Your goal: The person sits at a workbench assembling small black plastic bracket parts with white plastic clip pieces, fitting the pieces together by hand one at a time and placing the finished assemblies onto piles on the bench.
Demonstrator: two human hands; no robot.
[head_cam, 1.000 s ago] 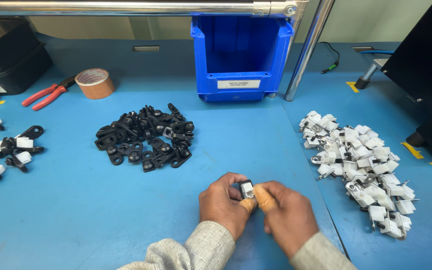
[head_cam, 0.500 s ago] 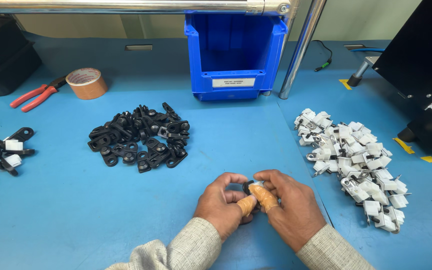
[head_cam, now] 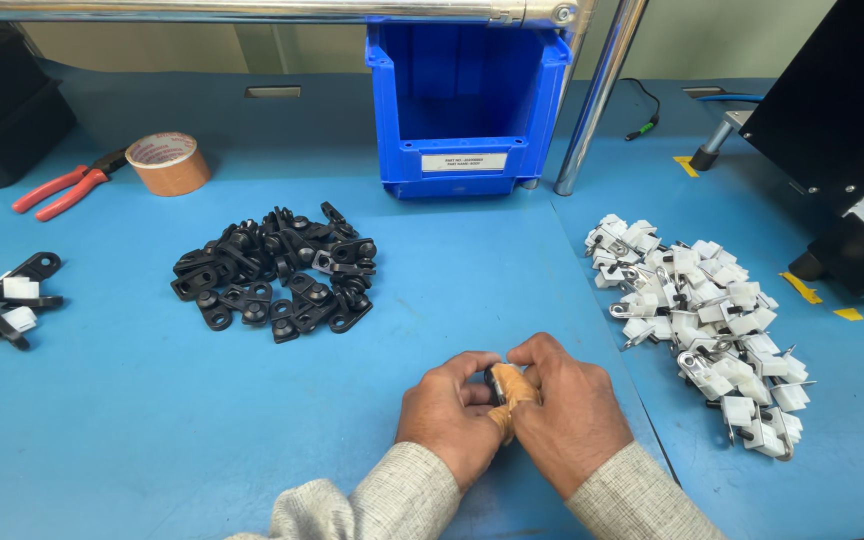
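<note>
My left hand (head_cam: pixel 449 412) and my right hand (head_cam: pixel 569 405) meet low in the middle of the blue table (head_cam: pixel 132 430). Together they pinch a small black part (head_cam: pixel 499 379), mostly hidden by the fingers. One finger has tan tape wrapped around it. A heap of black plastic parts (head_cam: pixel 277 274) lies beyond the left hand. A heap of white clips (head_cam: pixel 697 310) with metal bits lies to the right of the right hand.
A blue storage bin (head_cam: pixel 467 100) stands at the back centre beside a slanted metal pole (head_cam: pixel 594 95). Red pliers (head_cam: pixel 62 187) and a roll of tan tape (head_cam: pixel 167 163) lie back left. Several joined black-and-white pieces (head_cam: pixel 2 300) sit far left. A black machine (head_cam: pixel 842 140) fills the right.
A white piece that showed between the fingertips a second ago is now covered, and both hands have closed tighter around the part. The view has shifted slightly.
</note>
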